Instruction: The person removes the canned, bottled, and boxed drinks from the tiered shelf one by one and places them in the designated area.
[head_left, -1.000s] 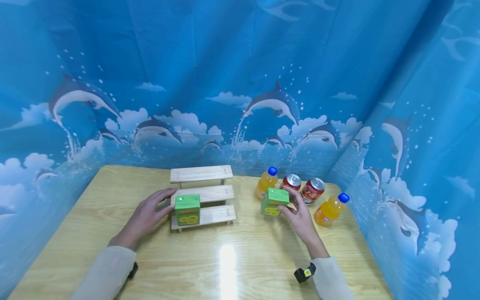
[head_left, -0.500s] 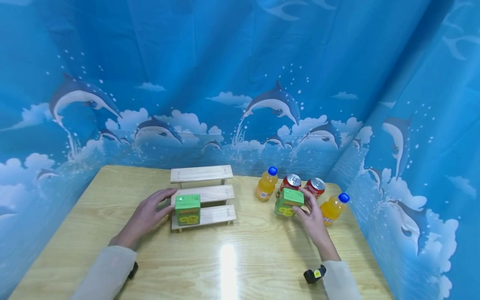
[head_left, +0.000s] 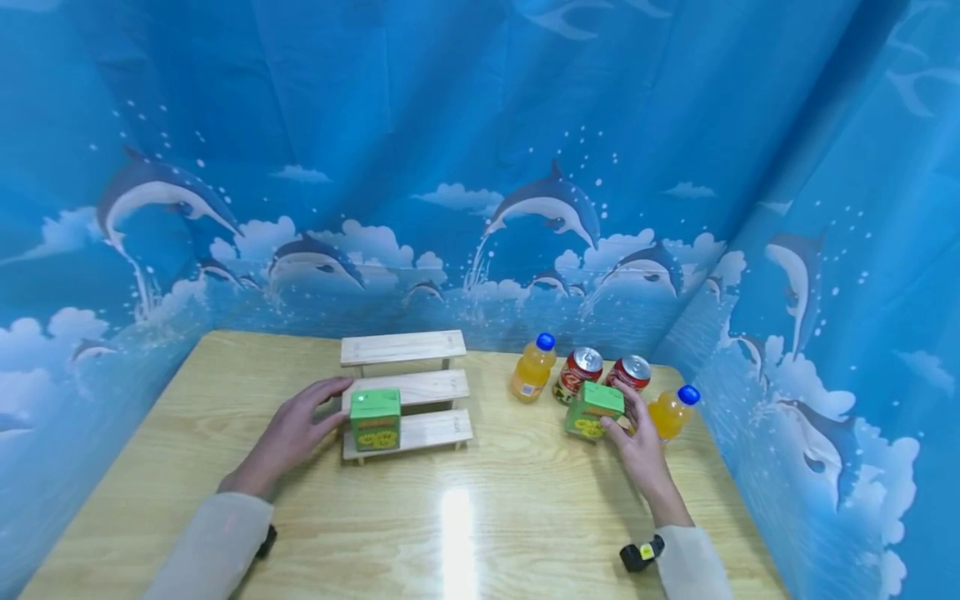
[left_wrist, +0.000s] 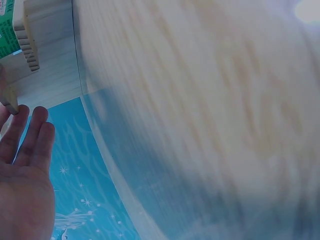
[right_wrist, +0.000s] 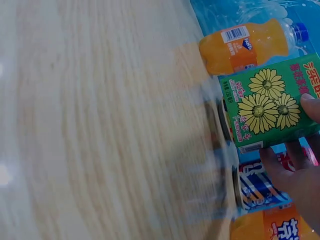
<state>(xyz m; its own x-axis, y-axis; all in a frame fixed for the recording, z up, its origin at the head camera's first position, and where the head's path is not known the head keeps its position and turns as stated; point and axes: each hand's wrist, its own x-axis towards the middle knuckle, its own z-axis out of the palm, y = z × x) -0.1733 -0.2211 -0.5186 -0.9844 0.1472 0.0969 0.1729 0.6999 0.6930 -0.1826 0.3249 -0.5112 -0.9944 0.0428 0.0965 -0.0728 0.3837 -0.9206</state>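
A green drink carton (head_left: 594, 411) with yellow flowers on its front is gripped between the thumb and fingers of my right hand (head_left: 643, 450). It is in front of the red cans in the head view, and I cannot tell whether it touches the table. A second green carton (head_left: 376, 419) stands at the left end of the lowest step of a three-tier wooden stand (head_left: 435, 429). My left hand (head_left: 296, 423) is at the stand's left side. In the left wrist view its fingers (left_wrist: 42, 142) are fairly straight, with the tips at the wooden edge.
Two red soda cans (head_left: 576, 377) stand behind the held carton. An orange soda bottle (head_left: 532, 372) with a blue cap is left of them, and another orange bottle (head_left: 671, 412) is to the right, partly behind my right hand. A dolphin-print curtain (head_left: 480, 233) borders the wooden table (head_left: 375, 517).
My right hand has carried its carton rightward, from in front of the left bottle to in front of the cans. My left hand and the stand have stayed put.
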